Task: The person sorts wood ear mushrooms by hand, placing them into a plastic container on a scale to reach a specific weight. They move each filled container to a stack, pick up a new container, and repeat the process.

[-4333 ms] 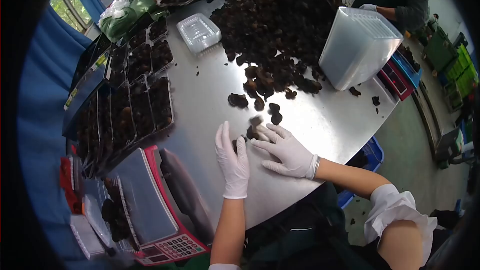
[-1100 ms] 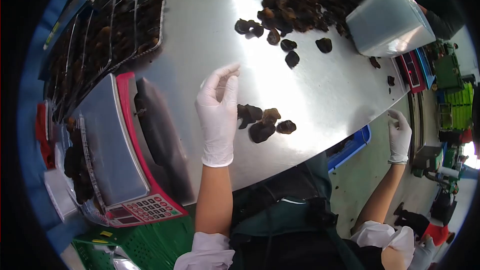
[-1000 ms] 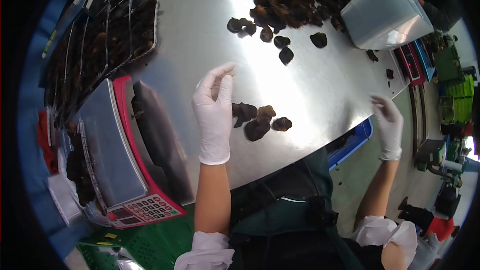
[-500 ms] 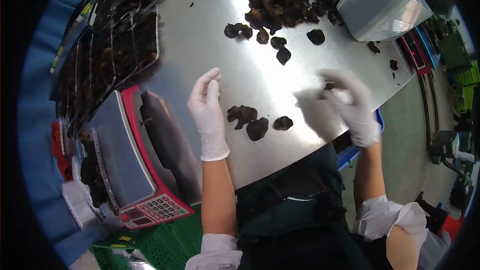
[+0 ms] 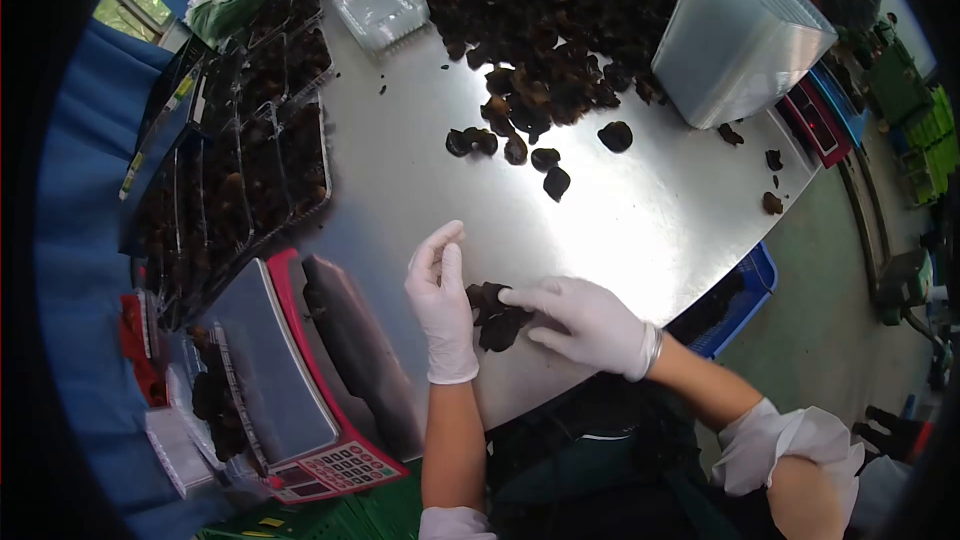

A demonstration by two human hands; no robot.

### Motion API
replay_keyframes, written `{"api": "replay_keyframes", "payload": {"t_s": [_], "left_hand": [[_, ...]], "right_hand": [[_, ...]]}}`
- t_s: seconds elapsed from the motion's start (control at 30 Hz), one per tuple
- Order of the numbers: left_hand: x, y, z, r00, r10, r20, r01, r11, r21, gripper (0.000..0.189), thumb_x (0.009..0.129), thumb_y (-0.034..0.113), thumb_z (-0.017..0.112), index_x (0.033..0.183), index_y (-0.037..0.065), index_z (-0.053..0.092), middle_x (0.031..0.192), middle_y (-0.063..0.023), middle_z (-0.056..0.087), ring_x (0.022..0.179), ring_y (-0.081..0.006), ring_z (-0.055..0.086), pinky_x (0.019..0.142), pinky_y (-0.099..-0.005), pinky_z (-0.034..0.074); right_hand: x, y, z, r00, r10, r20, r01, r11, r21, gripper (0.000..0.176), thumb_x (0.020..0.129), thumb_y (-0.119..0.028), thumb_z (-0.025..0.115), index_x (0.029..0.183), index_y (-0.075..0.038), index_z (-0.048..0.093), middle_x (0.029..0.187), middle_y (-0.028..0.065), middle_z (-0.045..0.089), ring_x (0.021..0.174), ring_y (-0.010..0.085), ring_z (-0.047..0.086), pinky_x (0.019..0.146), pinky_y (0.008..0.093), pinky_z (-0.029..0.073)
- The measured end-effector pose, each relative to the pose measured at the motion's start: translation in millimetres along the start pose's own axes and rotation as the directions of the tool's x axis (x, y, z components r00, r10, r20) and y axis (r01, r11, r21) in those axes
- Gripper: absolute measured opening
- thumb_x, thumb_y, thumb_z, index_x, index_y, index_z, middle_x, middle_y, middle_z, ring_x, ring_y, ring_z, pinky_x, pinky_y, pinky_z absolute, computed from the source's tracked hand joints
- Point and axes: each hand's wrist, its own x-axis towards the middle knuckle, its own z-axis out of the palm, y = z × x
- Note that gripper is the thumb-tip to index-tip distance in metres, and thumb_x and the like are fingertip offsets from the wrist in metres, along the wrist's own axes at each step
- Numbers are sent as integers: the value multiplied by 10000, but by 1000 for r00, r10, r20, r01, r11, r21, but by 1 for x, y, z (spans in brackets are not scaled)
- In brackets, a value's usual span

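My left hand (image 5: 440,295), in a white glove, hovers near the table's front with its fingers loosely curved and its thumb apart. Nothing shows in it. Just right of it lies a small cluster of dark wood ear mushrooms (image 5: 493,328) on the metal table. My right hand (image 5: 590,328), also gloved, reaches in from the right. Its index fingertip touches the cluster, and dark mushroom shows between that finger and the thumb. The palm hides whatever lies beneath it.
A large mushroom heap (image 5: 545,30) covers the table's back. Stacked clear containers (image 5: 735,45) stand back right, and a clear box (image 5: 380,12) back left. Filled trays (image 5: 235,170) line the left, behind a red scale (image 5: 290,340). A blue basket (image 5: 765,275) sits below the right edge.
My right hand has swung left and inward to the mushroom cluster, which is now tighter. My left hand keeps its curved pose. The camera view has shifted, showing more of the table's back.
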Motion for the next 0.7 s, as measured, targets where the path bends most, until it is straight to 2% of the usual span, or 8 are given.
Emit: {"api": "replay_keyframes", "payload": {"t_s": [0.07, 0.1, 0.13, 0.2, 0.37, 0.53, 0.63, 0.7], "left_hand": [[1, -3, 0, 1000, -20, -8, 20, 1000, -12, 240, 988, 68, 538, 1170, -7, 676, 1092, -78, 695, 1013, -132, 634, 835, -262, 483], [1, -3, 0, 1000, -15, -11, 15, 1000, -10, 240, 988, 68, 538, 1170, -7, 676, 1092, -78, 695, 1013, -132, 634, 835, -262, 483], [1, -3, 1, 1000, -15, -17, 15, 1000, -10, 240, 987, 69, 539, 1169, -8, 676, 1090, -78, 695, 1010, -130, 634, 830, -261, 483], [0, -1, 2, 1000, -16, -22, 15, 1000, -9, 241, 987, 69, 539, 1168, -9, 677, 1088, -79, 696, 1008, -128, 633, 825, -260, 484], [2, 1, 0, 998, -60, 7, 60, 998, -31, 216, 984, 34, 532, 1137, -12, 678, 1104, -83, 669, 1018, -153, 634, 917, -285, 490], [2, 2, -2, 998, -63, 7, 63, 998, -27, 212, 981, 33, 538, 1134, -9, 679, 1100, -81, 667, 1025, -156, 630, 919, -283, 487], [3, 4, 1, 997, -76, 0, 76, 997, -34, 209, 981, 36, 543, 1131, -7, 681, 1092, -77, 667, 1021, -156, 629, 923, -283, 484], [2, 3, 2, 997, -76, 8, 76, 997, -18, 206, 980, 38, 545, 1128, -5, 683, 1084, -74, 668, 1015, -155, 629, 925, -284, 483]], "right_hand": [[26, 15, -18, 999, 22, -46, -17, 993, 118, 383, 892, -167, 659, 1265, -84, 622, 996, 105, 640, 868, 227, 632, 792, 355, 520], [49, 9, -41, 951, 307, -23, -297, 934, 199, 321, 912, -186, 619, 1204, -55, 649, 1017, 108, 655, 883, 237, 639, 815, 351, 526], [76, 42, -41, 918, 236, -317, -169, 959, 226, 316, 882, -168, 611, 1163, -27, 651, 1052, 131, 650, 964, 254, 628, 882, 365, 508], [120, 78, -83, 806, -327, -493, 51, 868, -493, 344, 803, -173, 657, 1106, -10, 647, 1084, 136, 632, 1101, 287, 558, 955, 410, 443], [152, 81, -76, 929, -43, -369, -234, 703, -671, 291, 764, -427, 736, 728, -139, 733, 841, 40, 628, 921, 239, 553, 848, 400, 385], [139, 89, -84, 901, 92, -425, -167, 975, -143, 162, 768, -271, 711, 725, -115, 719, 835, 37, 630, 930, 252, 542, 852, 376, 415], [135, 79, -88, 880, 89, -467, -45, 994, 104, 110, 812, -131, 690, 782, -39, 638, 833, 84, 622, 857, 279, 546, 828, 401, 463], [145, 77, -85, 895, -173, -410, 183, 983, -15, 92, 840, -96, 656, 814, -39, 588, 896, 116, 642, 916, 311, 588, 864, 408, 466]]}}
